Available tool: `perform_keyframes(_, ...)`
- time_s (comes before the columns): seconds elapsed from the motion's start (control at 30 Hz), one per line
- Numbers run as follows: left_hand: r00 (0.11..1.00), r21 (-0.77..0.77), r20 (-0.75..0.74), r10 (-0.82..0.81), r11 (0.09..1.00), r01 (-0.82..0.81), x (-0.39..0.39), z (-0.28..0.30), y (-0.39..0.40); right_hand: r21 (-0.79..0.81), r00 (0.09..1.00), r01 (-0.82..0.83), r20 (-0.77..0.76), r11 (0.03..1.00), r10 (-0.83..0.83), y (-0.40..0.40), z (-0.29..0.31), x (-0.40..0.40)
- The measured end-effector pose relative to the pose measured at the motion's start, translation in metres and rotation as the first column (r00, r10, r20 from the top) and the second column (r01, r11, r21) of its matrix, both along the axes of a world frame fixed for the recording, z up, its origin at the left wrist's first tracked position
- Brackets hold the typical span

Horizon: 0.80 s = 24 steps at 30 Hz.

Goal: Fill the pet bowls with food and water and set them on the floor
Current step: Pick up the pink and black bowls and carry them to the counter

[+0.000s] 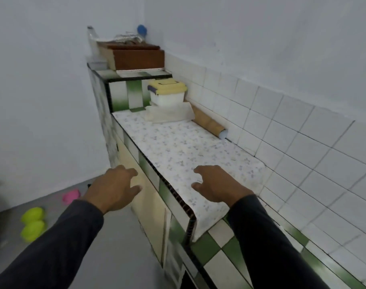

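On the head view I see my left hand point(113, 187) and right hand point(216, 184) both empty, fingers loosely spread, the right over the worktop point(178, 142). The lime bowls point(33, 223) and pink bowl point(71, 196) sit on the floor point(119, 247) at left, blurred; I cannot make out their contents. A lidded tub point(167, 93) stands far back.

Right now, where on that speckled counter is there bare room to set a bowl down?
The speckled white counter is bare from the right hand up to the folded white cloth. It is crowded at the far end: yellow-lidded plastic tub on the cloth, cardboard tube against the tiled wall. The left hand hovers off the counter's edge.
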State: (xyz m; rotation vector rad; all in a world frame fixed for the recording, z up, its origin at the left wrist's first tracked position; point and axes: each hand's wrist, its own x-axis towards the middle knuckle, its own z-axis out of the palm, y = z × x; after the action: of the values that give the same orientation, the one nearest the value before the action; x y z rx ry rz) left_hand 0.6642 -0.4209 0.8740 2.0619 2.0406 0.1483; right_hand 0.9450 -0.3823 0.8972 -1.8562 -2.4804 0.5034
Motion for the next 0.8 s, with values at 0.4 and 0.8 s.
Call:
perform_keyframes(0.4,0.922,-0.004,-0.018,0.387,0.922,-0.387,-0.170,-0.007,-0.032,-0.064,0.943,-0.329,-0.070,0.942,0.325,0.076,-0.013,-0.200)
perform_keyframes(0.8,0.800,-0.069,-0.037,0.599,0.797,-0.600,-0.294,-0.032,0.009,-0.131,0.835,-0.551,-0.091,0.824,0.543,0.170,-0.051,-0.373)
